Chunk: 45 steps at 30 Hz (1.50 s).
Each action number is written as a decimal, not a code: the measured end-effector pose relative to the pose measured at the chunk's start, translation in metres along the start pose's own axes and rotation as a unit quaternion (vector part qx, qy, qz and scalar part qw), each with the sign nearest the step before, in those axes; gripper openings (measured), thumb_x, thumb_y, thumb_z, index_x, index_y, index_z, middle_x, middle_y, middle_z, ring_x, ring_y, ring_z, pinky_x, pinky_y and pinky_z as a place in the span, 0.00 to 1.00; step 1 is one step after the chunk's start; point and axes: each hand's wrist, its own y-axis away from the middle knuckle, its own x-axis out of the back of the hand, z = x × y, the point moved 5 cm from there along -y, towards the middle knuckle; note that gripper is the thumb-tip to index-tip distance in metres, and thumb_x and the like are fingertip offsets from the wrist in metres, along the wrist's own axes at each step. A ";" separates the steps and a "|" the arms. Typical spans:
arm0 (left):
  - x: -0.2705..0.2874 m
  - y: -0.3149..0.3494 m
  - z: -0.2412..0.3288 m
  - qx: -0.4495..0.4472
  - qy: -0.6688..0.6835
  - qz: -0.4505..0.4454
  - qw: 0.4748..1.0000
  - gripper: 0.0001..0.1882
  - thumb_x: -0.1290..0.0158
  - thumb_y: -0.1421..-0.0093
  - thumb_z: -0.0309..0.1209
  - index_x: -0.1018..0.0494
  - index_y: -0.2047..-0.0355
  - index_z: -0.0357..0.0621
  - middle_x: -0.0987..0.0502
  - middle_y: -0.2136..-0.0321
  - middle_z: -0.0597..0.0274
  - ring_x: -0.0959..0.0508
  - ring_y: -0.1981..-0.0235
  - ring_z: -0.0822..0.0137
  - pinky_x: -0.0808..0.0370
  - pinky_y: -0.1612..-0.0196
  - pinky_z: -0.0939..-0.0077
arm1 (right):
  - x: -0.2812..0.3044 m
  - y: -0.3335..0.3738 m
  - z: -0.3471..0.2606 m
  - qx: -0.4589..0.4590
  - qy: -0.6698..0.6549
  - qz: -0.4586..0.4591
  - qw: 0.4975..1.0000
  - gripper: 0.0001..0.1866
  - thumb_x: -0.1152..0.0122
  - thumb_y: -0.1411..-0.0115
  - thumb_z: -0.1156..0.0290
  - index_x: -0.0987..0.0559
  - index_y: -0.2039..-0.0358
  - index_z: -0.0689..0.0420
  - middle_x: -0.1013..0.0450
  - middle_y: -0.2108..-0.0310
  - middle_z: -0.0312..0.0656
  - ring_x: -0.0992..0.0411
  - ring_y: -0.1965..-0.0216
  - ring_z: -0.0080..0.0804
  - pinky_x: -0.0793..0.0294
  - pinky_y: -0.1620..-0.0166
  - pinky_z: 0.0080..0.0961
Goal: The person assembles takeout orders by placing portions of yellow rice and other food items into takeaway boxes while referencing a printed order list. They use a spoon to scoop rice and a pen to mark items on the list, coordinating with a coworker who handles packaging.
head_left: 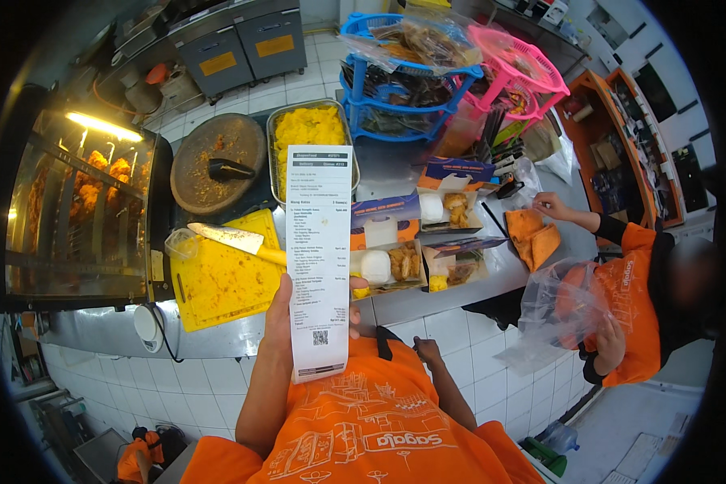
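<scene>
My left hand (277, 329) is closed on a long white printed receipt (321, 266), held upright before my chest, the thumb at its left edge and fingertips showing past its right edge. Lower and to the right, my right hand (427, 350) hangs near the counter's front edge; its fingers are small and dark, and I see no thing in it. Just beyond the receipt stand open cardboard meal boxes: one with rice and fried pieces (391, 266), a second behind it (448, 208), a third (456, 270) at the right. To the left, a knife (230, 237) lies on a yellow cutting board (218, 294).
A round chopping block (210, 189) and a metal tray of yellow food (306, 133) sit farther back. A lit glass cabinet (89, 194) is at left. Blue (403, 97) and pink baskets (516, 60) stand behind. At right, a co-worker holds a clear plastic bag (552, 310) near orange cloth (531, 239).
</scene>
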 end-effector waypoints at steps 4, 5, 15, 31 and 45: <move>-0.002 0.003 0.003 -0.006 0.003 -0.013 1.000 0.44 0.63 0.34 0.64 0.50 0.31 0.43 0.35 0.42 0.31 0.22 0.60 0.45 0.18 0.64 0.50 | 0.005 -0.004 -0.004 0.193 0.225 0.067 0.953 0.18 0.43 0.39 0.59 0.19 0.75 0.62 0.25 0.80 0.47 0.26 0.81 0.36 0.24 0.72 0.35; -0.003 0.003 0.003 -0.006 0.004 -0.013 1.000 0.44 0.63 0.34 0.64 0.50 0.31 0.43 0.35 0.42 0.31 0.22 0.60 0.45 0.17 0.63 0.51 | 0.004 -0.003 -0.006 0.250 0.293 0.086 0.919 0.19 0.42 0.40 0.60 0.19 0.78 0.63 0.25 0.82 0.47 0.26 0.81 0.36 0.24 0.72 0.35; -0.004 0.002 -0.002 0.025 -0.033 -0.017 0.999 0.45 0.59 0.35 0.64 0.51 0.30 0.43 0.35 0.40 0.35 0.22 0.57 0.48 0.18 0.61 0.53 | 0.010 0.027 -0.017 0.027 -0.072 0.079 0.994 0.07 0.41 0.46 0.71 0.20 0.71 0.62 0.24 0.78 0.47 0.24 0.80 0.36 0.24 0.79 0.33; 0.020 0.005 -0.004 0.027 -0.059 0.030 0.997 0.48 0.58 0.37 0.67 0.50 0.31 0.42 0.35 0.40 0.34 0.20 0.60 0.45 0.17 0.66 0.47 | 0.038 0.072 -0.096 0.015 0.160 -0.120 0.980 0.20 0.47 0.38 0.54 0.18 0.64 0.59 0.23 0.74 0.42 0.24 0.75 0.31 0.20 0.71 0.28; 0.137 0.003 -0.027 -0.080 -0.145 0.359 0.918 0.28 0.56 0.31 0.48 0.37 0.39 0.41 0.25 0.48 0.55 0.25 0.76 0.69 0.19 0.62 0.66 | 0.321 0.010 -0.295 0.312 0.112 0.438 0.835 0.12 0.37 0.44 0.69 0.18 0.61 0.60 0.20 0.68 0.52 0.20 0.67 0.44 0.22 0.63 0.37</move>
